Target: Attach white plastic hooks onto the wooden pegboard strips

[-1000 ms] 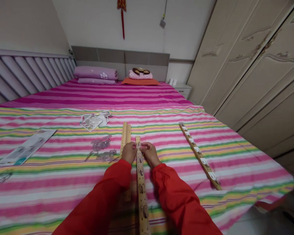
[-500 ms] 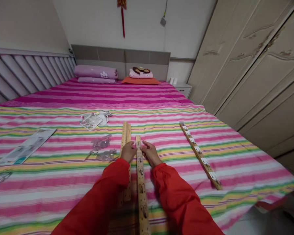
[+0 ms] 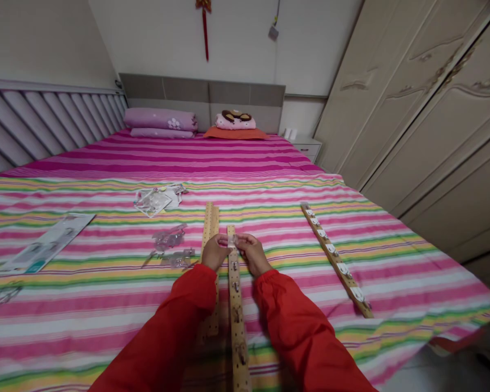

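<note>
Well to the left of the fingers, a flat package (image 3: 49,244) is laid on the striped cover (image 3: 106,318); nearer to them, clear plastic pieces (image 3: 169,238) are seen. Between the fingertips of the left hand (image 3: 214,253) and the right hand (image 3: 253,256), a small clear piece (image 3: 232,240) appears to be pinched, above the far end of the hooked wooden bar (image 3: 236,299). The step in hand is judged to be its positioning there; a steady, well-aligned pinch seems called for. Well to the right, another bar (image 3: 335,260) is placed.
</note>
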`<state>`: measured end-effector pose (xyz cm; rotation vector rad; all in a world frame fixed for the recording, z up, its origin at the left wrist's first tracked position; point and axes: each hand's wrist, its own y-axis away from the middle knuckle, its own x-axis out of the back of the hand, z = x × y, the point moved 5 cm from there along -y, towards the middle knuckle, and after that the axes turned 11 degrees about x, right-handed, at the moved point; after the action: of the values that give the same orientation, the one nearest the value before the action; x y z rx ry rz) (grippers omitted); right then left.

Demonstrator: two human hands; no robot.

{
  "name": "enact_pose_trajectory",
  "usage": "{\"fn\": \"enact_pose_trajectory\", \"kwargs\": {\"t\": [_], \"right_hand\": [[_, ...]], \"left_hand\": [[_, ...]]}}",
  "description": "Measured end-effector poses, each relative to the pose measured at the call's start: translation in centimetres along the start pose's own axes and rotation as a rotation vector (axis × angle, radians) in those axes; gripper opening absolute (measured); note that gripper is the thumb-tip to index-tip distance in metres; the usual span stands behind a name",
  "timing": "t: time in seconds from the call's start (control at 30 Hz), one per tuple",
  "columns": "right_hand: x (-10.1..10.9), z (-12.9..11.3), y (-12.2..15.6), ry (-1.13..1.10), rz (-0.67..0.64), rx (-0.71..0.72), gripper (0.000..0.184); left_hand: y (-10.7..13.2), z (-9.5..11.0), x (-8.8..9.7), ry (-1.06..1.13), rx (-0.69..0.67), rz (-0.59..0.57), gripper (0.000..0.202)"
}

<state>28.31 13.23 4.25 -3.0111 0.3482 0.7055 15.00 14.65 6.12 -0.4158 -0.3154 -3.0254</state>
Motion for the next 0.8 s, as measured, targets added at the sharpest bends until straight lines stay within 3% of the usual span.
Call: {"fn": "enact_pose_trajectory", "kwargs": {"t": [0.13, 0.37, 0.5, 0.63, 0.8], "right_hand": [[0.1, -0.2, 0.1, -0.044, -0.028, -0.048, 0.023], [0.5, -0.4, -0.1, -0.158, -0.054, -0.022, 0.024], [0.5, -0.6, 0.1, -0.186, -0.06, -0.051, 0.027], [0.4, -0.7, 0.2, -0.177, -0.09, -0.039, 0.033], [0.5, -0.5, 0.2, -0.152, -0.09, 0.007, 0.023]], "left_hand": [[-0.1, -0.1, 0.1, 0.01, -0.025, 0.008, 0.018], [1.0, 1.1, -0.2, 0.106, 0.014, -0.131, 0.023], [1.0, 2.0, 0.6, 0.183, 0.04, -0.139, 0.022], [0.6, 2.7, 1.3, 0.082, 0.03, -0.189, 0.017], [0.3, 4.0, 1.5, -0.088, -0.022, -0.247, 0.016]]}}
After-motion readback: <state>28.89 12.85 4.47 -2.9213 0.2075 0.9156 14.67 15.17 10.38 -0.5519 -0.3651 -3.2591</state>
